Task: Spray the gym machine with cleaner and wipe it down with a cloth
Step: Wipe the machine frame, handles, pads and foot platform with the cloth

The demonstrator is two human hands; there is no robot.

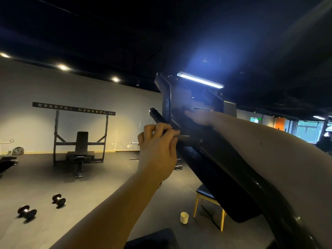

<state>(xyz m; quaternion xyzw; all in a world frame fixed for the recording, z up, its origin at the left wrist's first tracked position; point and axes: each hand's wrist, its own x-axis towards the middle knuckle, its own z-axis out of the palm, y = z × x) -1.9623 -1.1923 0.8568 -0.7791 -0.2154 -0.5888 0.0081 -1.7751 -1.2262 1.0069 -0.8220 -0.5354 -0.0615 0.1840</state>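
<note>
The black gym machine (206, 159) is seen rising at a slant from the lower right to the upper middle of the view, close in front of the person. Both arms are raised to it. A black handle (156, 115) with a silver end sticks out from the machine's left side, and it is gripped by the left hand (158, 146), whose fingers are curled round it near the point where it meets the frame. The right hand (197, 117) is laid higher up on the machine's upper part, with the fingers stretched out flat against the dark surface; whether anything lies under the palm cannot be told, as that part is dim and blurred.

A small white cup (184, 217) is set upright on the floor (107, 177), just beside a chair (204, 194) with light wooden legs and a dark seat, which is partly covered by the machine. What the cup holds cannot be seen from this angle.

Two dumbbells (27, 212) (59, 200) are left on the floor at the lower left, near each other. A bench rack (80, 141) is placed against the far wall under a long dark sign (73, 108), and a weight plate (18, 150) is leaned at the wall's foot. A bright strip lamp (200, 80) is hung from the ceiling above the machine.
</note>
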